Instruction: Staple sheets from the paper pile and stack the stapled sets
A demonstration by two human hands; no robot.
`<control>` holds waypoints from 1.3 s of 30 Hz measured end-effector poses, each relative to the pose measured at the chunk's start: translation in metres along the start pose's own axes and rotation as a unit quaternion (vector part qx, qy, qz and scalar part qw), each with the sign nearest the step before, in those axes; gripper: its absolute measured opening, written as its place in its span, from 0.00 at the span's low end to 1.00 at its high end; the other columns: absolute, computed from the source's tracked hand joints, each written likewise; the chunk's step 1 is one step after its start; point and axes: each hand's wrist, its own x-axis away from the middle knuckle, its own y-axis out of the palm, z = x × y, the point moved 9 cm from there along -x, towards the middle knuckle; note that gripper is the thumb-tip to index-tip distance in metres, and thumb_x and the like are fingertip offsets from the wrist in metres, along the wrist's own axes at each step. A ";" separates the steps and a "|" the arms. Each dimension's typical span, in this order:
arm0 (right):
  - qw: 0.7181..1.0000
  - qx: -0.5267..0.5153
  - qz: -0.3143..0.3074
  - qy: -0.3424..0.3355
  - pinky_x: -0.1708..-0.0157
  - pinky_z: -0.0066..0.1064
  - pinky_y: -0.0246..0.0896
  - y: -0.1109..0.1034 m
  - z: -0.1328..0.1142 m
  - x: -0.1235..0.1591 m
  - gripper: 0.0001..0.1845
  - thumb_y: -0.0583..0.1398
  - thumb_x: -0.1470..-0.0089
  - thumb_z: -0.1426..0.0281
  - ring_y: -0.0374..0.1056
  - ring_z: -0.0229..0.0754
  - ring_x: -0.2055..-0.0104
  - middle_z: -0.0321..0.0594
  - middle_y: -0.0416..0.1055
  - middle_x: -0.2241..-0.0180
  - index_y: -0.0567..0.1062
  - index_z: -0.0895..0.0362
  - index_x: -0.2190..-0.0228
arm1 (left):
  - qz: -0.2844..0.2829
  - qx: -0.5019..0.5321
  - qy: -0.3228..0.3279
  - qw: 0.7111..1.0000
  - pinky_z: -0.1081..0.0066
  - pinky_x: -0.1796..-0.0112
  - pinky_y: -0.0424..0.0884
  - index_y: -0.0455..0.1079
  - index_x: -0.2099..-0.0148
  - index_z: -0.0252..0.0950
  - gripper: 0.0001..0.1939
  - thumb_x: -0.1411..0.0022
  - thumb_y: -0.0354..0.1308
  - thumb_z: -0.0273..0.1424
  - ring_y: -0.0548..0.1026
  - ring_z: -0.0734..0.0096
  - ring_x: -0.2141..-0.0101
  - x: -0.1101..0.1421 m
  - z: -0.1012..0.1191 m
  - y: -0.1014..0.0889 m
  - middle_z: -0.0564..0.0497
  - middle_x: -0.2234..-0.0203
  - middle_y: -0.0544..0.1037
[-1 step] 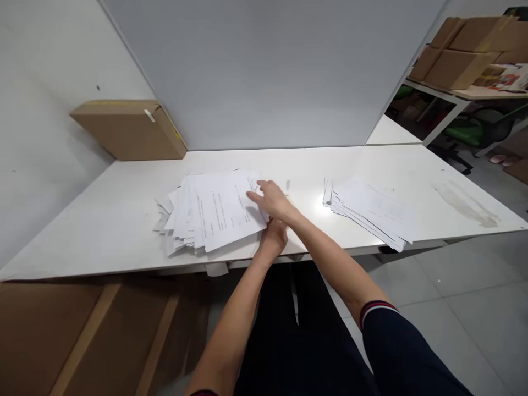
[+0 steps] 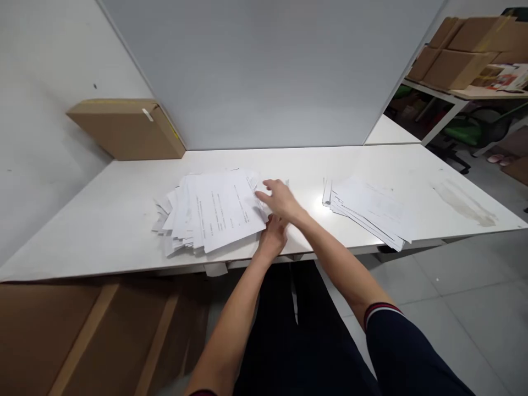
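Two paper stacks: messy pile [image 2: 212,212] under both hands, fanned stack [image 2: 371,212] apart.

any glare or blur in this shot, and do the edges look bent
Head view: a bright glare spot on the white table between the loose paper pile and the neater paper stack; the right hand is slightly motion-blurred; print on the sheets is too soft to read; wide-angle distortion splays the table edges and the grey partition.

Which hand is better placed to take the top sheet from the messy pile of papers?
Probably the right hand: its fingers already touch the far right edge of the messy pile. The left hand lies lower, at the pile's near corner, partly hidden beneath the right forearm.
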 end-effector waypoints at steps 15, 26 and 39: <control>0.940 0.234 0.046 0.243 0.56 0.34 0.61 -0.171 0.229 0.115 0.26 0.59 0.51 0.56 0.67 0.52 0.49 0.44 0.72 0.50 0.75 0.55 0.52 | 0.029 -0.108 0.069 0.991 0.61 0.48 0.66 0.69 0.44 0.37 0.29 0.45 0.44 0.14 0.67 0.60 0.52 0.002 0.010 -0.005 0.43 0.54 0.69; 0.935 0.246 0.164 0.198 0.66 0.32 0.60 -0.172 0.215 0.112 0.13 0.56 0.51 0.66 0.71 0.46 0.67 0.43 0.78 0.72 0.80 0.58 0.70 | 0.032 -0.090 0.071 0.993 0.61 0.49 0.67 0.69 0.45 0.38 0.29 0.45 0.44 0.14 0.67 0.61 0.52 0.002 0.009 -0.007 0.43 0.54 0.69; 0.936 0.223 0.248 0.110 0.66 0.33 0.61 -0.188 0.153 0.140 0.13 0.55 0.46 0.65 0.70 0.45 0.67 0.43 0.77 0.70 0.79 0.57 0.69 | 0.065 -0.051 0.082 0.993 0.58 0.48 0.65 0.65 0.42 0.36 0.23 0.37 0.46 0.23 0.67 0.59 0.49 0.004 0.013 -0.017 0.41 0.51 0.70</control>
